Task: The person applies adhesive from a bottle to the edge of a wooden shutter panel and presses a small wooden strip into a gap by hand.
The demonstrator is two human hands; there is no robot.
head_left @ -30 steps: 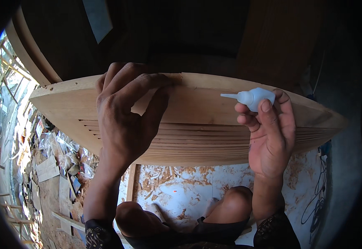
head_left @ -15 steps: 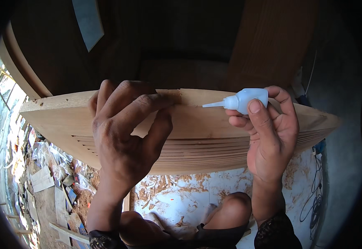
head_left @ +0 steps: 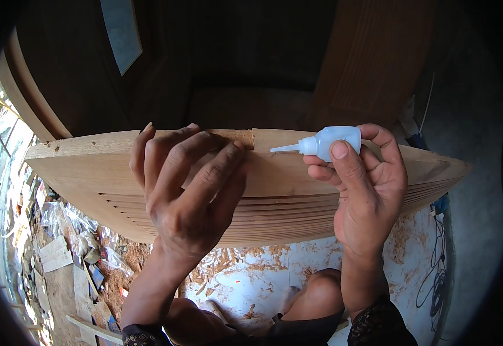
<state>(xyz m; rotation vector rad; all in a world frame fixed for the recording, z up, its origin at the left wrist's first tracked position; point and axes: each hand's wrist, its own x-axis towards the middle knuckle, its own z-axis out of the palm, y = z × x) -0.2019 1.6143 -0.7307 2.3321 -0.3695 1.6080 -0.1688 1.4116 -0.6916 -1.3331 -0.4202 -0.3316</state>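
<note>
A louvered wooden panel (head_left: 297, 179) spans the view, its pale top edge towards me. In that edge a rough brown patch (head_left: 243, 137) ends at a straight joint line. My left hand (head_left: 188, 184) lies over the edge, fingers bent and spread, with the index fingertip at the patch; its thumb is mostly hidden. My right hand (head_left: 372, 190) holds a small translucent glue bottle (head_left: 338, 143) between thumb and fingers. The bottle lies sideways just above the panel's face, its thin nozzle pointing left towards the joint, a little apart from it.
Wood shavings (head_left: 251, 311) litter the white floor sheet around my legs. Offcuts (head_left: 55, 254) and clear plastic lie at left. A dark cable (head_left: 436, 282) coils at right. Dark wooden boards (head_left: 372, 57) stand beyond the panel.
My left hand has turned and its fingers have shifted, uncovering more of the brown patch. My right hand has moved the glue bottle slightly left, nearer the joint.
</note>
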